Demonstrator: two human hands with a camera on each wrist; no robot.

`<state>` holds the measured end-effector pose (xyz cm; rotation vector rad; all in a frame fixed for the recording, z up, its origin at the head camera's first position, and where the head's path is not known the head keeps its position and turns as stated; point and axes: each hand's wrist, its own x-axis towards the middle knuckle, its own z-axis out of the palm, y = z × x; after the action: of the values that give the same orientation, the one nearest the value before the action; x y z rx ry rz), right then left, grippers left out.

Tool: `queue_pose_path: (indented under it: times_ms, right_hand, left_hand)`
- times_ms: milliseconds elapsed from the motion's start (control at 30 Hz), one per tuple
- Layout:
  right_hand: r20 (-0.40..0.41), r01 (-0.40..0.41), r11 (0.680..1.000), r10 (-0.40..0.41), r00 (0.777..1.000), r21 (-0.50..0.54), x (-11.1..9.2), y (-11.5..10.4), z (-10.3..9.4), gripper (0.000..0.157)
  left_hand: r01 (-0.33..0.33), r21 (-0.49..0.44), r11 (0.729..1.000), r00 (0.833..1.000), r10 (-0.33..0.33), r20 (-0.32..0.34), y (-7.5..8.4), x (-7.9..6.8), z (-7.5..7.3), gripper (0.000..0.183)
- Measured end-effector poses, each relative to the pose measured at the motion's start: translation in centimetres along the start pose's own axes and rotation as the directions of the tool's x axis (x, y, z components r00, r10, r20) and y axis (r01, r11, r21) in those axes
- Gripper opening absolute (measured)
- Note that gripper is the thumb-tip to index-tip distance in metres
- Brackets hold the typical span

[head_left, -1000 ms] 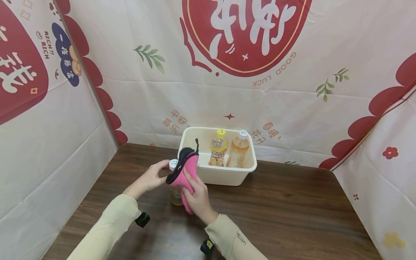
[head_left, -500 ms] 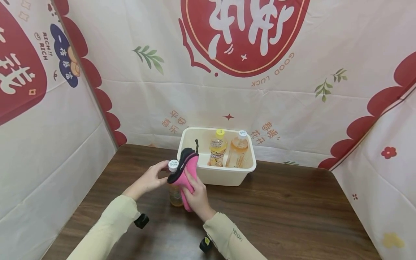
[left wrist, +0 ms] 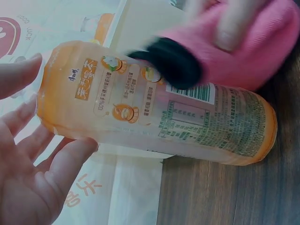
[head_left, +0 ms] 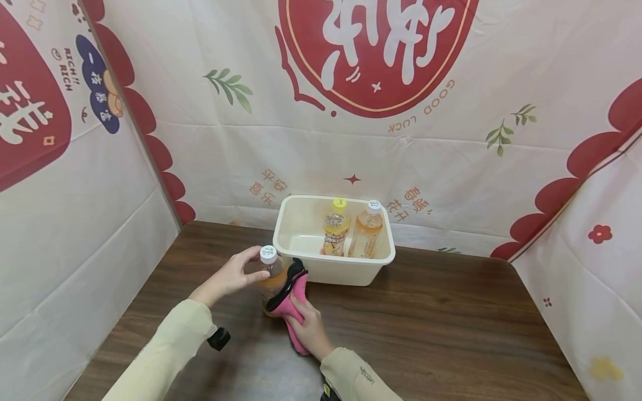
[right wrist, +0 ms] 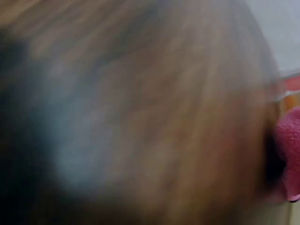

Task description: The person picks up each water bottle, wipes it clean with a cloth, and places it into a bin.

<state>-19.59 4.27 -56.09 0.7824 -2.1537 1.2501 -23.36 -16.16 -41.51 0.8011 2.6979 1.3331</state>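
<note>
A clear plastic drink bottle (head_left: 275,277) with a white cap and an orange-toned label stands on the table, just left of the basin. My left hand (head_left: 234,277) holds it near the top, thumb on the near side; the left wrist view shows the fingers around the bottle's upper end (left wrist: 61,93). My right hand (head_left: 312,329) grips a pink cloth (head_left: 297,295) with black edging. In the left wrist view, the cloth (left wrist: 262,51) overlaps the lower half of the label. The right wrist view is mostly blurred, with the pink cloth (right wrist: 290,145) at its right edge.
Behind the hands stands a cream plastic basin (head_left: 346,273). Inside it are a yellow-capped bottle (head_left: 336,231) and a white-capped bottle (head_left: 368,236) of orange drink. The brown wooden table (head_left: 441,323) is backed by a printed cloth (head_left: 321,145).
My right hand has moved the pink cloth down along the bottle, uncovering its neck and upper part. The left hand has stayed in place on the bottle.
</note>
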Motion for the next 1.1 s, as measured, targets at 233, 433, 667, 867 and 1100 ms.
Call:
queue_pose_path:
  times_ms: [233, 433, 667, 867, 1100]
  right_hand:
    - [0.071, -0.086, 0.996, 0.085, 0.994, 0.013, -0.5, 0.5, -0.4, 0.042]
    - [0.071, -0.088, 0.996, 0.086, 0.994, 0.024, -0.6, 0.3, -0.3, 0.046]
    - [-0.014, -0.003, 0.998, 0.004, 1.0, 0.067, 0.9, -1.5, -0.8, 0.053]
    - [-0.061, 0.028, 0.996, -0.023, 0.998, 0.08, 2.8, -3.4, -1.7, 0.052]
    - [-0.048, 0.01, 0.998, -0.007, 0.999, 0.066, 4.9, -5.5, -2.6, 0.052]
  left_hand:
    - [0.014, -0.007, 1.0, 1.0, -0.014, 0.013, 0.0, 0.0, 0.0, 0.045]
    - [0.02, -0.009, 1.0, 1.0, -0.02, 0.007, -0.2, 0.0, 0.0, 0.046]
    - [0.029, -0.014, 0.999, 0.999, -0.029, 0.013, -0.1, 0.1, 0.0, 0.044]
    - [0.022, -0.005, 1.0, 1.0, -0.022, 0.008, 0.0, 0.1, -0.1, 0.043]
    - [-0.011, 0.001, 1.0, 1.0, 0.011, -0.011, 0.0, 0.0, 0.0, 0.041]
